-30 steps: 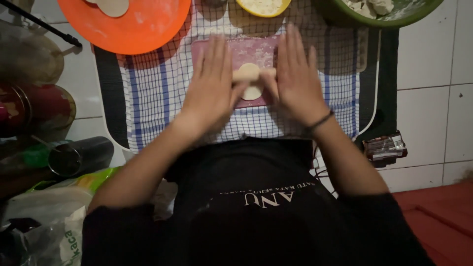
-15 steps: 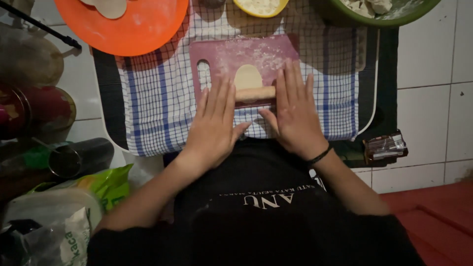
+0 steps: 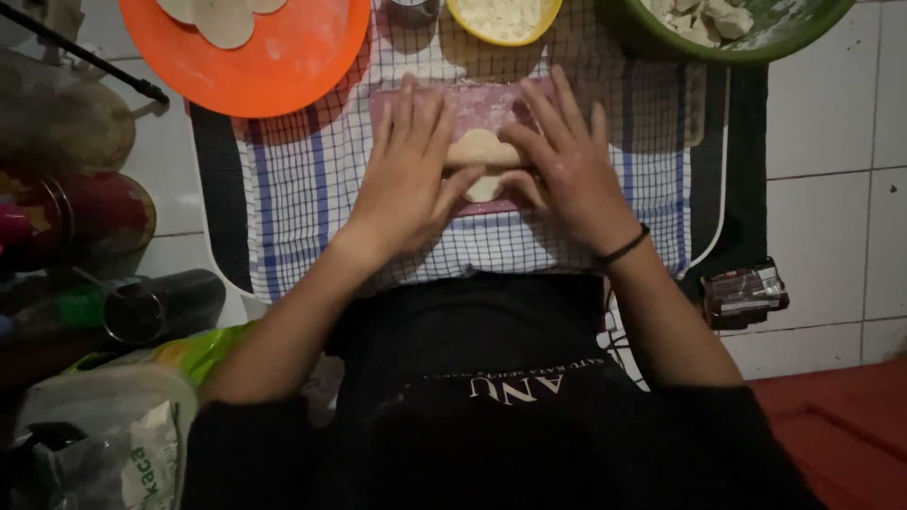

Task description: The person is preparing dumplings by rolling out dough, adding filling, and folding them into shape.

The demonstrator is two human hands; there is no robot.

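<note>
My left hand [image 3: 408, 170] and my right hand [image 3: 565, 162] lie flat, fingers spread, on a small rolling pin that is mostly hidden under the palms. Between the hands shows a pale disc of dough [image 3: 484, 151] on a floured pink cutting board [image 3: 491, 102]. The board rests on a blue-and-white checked cloth [image 3: 302, 198]. A black band circles my right wrist.
An orange plate [image 3: 274, 57] with flat dough rounds sits at the back left. A yellow bowl of flour [image 3: 503, 17] and a green bowl of dough lumps [image 3: 737, 24] stand behind. Jars and a dark cylinder [image 3: 161, 307] crowd the left; a small packet [image 3: 746, 293] lies right.
Both hands have pushed forward over the board again, away from me, covering the rolling pin; half a second ago they were drawn back with the pin nearer me.
</note>
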